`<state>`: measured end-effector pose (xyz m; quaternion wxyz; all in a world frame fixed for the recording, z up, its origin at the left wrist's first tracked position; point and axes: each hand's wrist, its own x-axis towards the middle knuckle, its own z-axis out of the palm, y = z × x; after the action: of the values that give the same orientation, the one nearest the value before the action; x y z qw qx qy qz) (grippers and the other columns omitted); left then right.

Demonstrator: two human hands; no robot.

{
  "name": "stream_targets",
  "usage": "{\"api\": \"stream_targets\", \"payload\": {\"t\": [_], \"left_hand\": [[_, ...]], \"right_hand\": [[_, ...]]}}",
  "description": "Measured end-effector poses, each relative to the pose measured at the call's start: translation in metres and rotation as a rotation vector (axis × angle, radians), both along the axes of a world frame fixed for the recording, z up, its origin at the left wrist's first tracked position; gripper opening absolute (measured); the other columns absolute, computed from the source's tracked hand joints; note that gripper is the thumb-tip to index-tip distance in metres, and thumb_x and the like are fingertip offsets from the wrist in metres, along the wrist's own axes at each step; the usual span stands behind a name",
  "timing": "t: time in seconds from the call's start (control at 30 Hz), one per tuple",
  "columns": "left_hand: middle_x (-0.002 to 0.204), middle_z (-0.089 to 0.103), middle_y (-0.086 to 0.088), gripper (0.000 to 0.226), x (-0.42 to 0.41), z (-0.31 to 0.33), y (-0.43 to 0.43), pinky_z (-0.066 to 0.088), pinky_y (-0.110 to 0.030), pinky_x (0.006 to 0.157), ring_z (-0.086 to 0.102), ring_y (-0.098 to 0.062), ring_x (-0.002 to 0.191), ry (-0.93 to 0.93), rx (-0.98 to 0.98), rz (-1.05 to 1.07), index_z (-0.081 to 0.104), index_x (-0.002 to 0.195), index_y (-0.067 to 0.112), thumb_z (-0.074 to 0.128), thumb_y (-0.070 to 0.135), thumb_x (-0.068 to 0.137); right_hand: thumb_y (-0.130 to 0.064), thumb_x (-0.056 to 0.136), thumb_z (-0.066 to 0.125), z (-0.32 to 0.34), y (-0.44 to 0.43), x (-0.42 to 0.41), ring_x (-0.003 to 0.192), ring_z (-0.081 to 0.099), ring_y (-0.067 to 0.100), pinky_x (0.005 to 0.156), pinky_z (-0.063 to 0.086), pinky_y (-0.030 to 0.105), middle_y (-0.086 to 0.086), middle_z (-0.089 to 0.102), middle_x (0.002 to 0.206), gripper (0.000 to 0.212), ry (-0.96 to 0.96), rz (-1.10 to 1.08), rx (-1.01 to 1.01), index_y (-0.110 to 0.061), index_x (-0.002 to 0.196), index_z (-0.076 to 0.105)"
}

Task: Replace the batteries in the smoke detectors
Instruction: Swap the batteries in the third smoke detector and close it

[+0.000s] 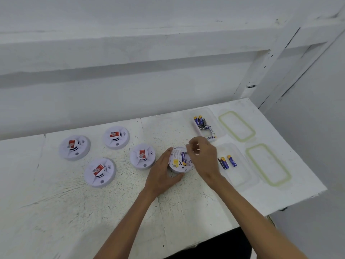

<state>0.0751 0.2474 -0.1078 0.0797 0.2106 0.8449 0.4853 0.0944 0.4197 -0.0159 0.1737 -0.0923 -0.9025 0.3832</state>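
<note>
An overturned white smoke detector (177, 162) lies on the table with its battery bay up. One blue battery (183, 158) sits in the bay. My left hand (160, 174) grips the detector's left rim between fingers and thumb. My right hand (202, 156) hovers over the bay's right side with its fingertips bunched together; whether they pinch anything is hidden. Several other smoke detectors stand face up to the left, the nearest one (142, 156) beside my left hand.
A clear far container (219, 128) holds several blue batteries (201, 123). A clear near container (242, 177) holds a few batteries (226, 162). Two lids with green seals (237, 126) (268, 164) lie at the right. The table edge (298, 200) runs close behind them.
</note>
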Motion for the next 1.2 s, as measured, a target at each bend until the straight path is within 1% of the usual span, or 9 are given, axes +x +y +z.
{"api": "stream_targets", "payload": {"t": [0.1,0.17,0.27,0.37,0.5,0.73,0.9,1.03,1.2], "left_hand": [[0.159,0.041,0.009,0.096,-0.001,-0.002,-0.002,0.042,-0.037,0.117,0.039,-0.006,0.145,0.017,-0.028,0.009,0.032,0.157,0.022,0.076,0.058,0.081],[0.159,0.041,0.008,0.098,-0.001,-0.003,-0.003,0.043,-0.039,0.116,0.038,-0.006,0.146,0.011,-0.029,0.002,0.030,0.158,0.019,0.077,0.057,0.081],[0.160,0.040,0.011,0.100,0.000,0.000,-0.003,0.043,-0.039,0.116,0.037,-0.004,0.146,0.002,-0.030,-0.006,0.030,0.158,0.021,0.078,0.059,0.080],[0.158,0.038,0.017,0.101,0.002,0.003,-0.004,0.040,-0.034,0.118,0.036,0.001,0.144,-0.008,-0.017,0.000,0.031,0.158,0.024,0.075,0.065,0.078],[0.157,0.042,0.016,0.100,0.002,0.006,-0.004,0.041,-0.031,0.117,0.039,0.001,0.143,-0.018,-0.009,-0.008,0.033,0.157,0.024,0.078,0.063,0.077],[0.159,0.041,0.014,0.103,0.002,0.007,-0.004,0.040,-0.032,0.118,0.038,-0.001,0.144,-0.019,-0.021,-0.009,0.032,0.158,0.023,0.076,0.066,0.076],[0.160,0.039,0.014,0.104,0.002,0.006,-0.004,0.041,-0.035,0.118,0.037,-0.002,0.145,-0.021,-0.033,-0.009,0.030,0.159,0.024,0.076,0.066,0.076],[0.160,0.039,0.013,0.104,0.001,0.006,-0.003,0.042,-0.038,0.117,0.037,-0.003,0.145,-0.020,-0.034,-0.012,0.030,0.159,0.024,0.075,0.068,0.077],[0.160,0.040,0.014,0.104,0.002,0.006,-0.004,0.042,-0.035,0.117,0.037,-0.001,0.145,-0.016,-0.031,-0.004,0.031,0.159,0.024,0.076,0.068,0.076]], "right_hand": [[-0.016,0.094,0.066,0.017,0.024,0.006,0.078,0.067,0.009,0.067,0.058,0.024,0.000,0.066,0.098,0.009,0.109,-0.077,0.000,-0.012,0.102,0.065],[-0.016,0.094,0.067,0.021,0.044,0.011,0.078,0.067,0.010,0.066,0.058,0.030,-0.001,0.066,0.098,0.007,0.124,-0.124,0.025,-0.013,0.101,0.066],[-0.018,0.094,0.067,0.017,0.071,0.022,0.079,0.066,0.012,0.067,0.058,0.035,-0.002,0.066,0.095,0.006,0.085,-0.180,0.050,-0.017,0.100,0.067],[-0.018,0.094,0.067,0.008,0.094,0.033,0.077,0.067,0.013,0.073,0.059,0.038,-0.002,0.070,0.091,0.008,-0.013,-0.230,0.052,-0.015,0.100,0.071],[-0.012,0.092,0.068,-0.006,0.112,0.045,0.075,0.069,0.015,0.081,0.058,0.035,0.002,0.076,0.087,0.010,-0.184,-0.224,0.095,-0.010,0.099,0.077],[-0.007,0.095,0.062,-0.024,0.120,0.047,0.082,0.070,0.024,0.081,0.056,0.038,0.009,0.076,0.093,0.017,-0.286,-0.208,0.168,-0.008,0.105,0.076],[0.001,0.091,0.062,-0.025,0.116,0.046,0.084,0.067,0.024,0.078,0.056,0.037,0.007,0.073,0.092,0.018,-0.269,-0.192,0.219,-0.009,0.099,0.074],[-0.003,0.088,0.067,-0.021,0.113,0.046,0.083,0.065,0.022,0.076,0.054,0.036,0.004,0.069,0.092,0.014,-0.259,-0.180,0.225,-0.013,0.095,0.073],[-0.001,0.091,0.059,-0.009,0.094,0.041,0.075,0.064,0.014,0.073,0.055,0.033,-0.001,0.071,0.093,0.019,-0.129,-0.188,0.164,-0.014,0.097,0.072]]}}
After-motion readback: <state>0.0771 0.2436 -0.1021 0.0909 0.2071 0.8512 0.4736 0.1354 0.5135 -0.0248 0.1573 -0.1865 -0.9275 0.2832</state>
